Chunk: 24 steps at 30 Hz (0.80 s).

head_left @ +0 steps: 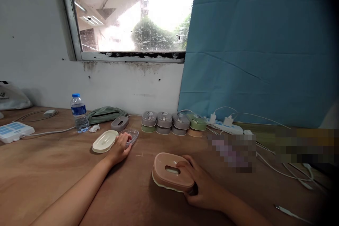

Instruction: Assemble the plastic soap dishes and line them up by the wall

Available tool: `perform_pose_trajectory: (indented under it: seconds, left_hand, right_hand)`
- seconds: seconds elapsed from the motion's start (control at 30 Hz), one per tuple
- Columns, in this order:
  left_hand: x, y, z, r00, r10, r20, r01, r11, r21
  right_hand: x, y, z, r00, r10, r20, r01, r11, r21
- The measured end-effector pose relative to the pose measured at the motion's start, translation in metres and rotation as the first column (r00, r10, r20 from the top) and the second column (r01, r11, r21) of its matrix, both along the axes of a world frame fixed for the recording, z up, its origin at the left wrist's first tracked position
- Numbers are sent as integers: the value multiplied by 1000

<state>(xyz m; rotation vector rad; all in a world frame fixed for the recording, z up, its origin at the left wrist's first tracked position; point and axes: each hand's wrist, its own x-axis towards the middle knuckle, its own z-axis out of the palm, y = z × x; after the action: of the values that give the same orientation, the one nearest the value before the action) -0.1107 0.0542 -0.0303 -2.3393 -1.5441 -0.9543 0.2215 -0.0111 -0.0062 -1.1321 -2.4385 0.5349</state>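
Observation:
My right hand (pixel 203 185) grips the right end of a pinkish-brown oval plastic box (pixel 165 171), which has a slot in its top and a cream rim along its lower edge. The thumb is at the near side, with fingers over the top. Farther off to the left, my left hand (pixel 122 148) has its fingers curled on a clear plastic lid (pixel 134 135), partly hiding it. Just left of that hand lies a cream oval piece (pixel 104 142). Behind sits a grey oval piece with a slot (pixel 120 123).
Stacked oval boxes in grey and green (pixel 164 120) stand in a row near the wall. A water bottle (pixel 79 114), a green pouch (pixel 107 114) and crumpled tissue (pixel 94 128) are at back left. Power strips (pixel 225 126) and white cables (pixel 272 169) lie on the right.

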Motion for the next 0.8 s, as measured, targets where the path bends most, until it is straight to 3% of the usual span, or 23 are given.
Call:
perform_pose_trajectory:
  seconds: [0.17,0.53,0.8]
  left_hand:
    - [-1,-1,1,999,-38,-12,38,999,-16]
    - [0,-2,4,1000,12,8,-12,1000,3]
    - [2,-9,10,998,50,44,-54,993,108]
  right_hand:
    - [0,0,4,1000,18,11,-18,1000,6]
    - [2,4,4,1000,12,-4,-12,1000,-7]
    - [3,6,2,1000,16,6,-16,1000,21]
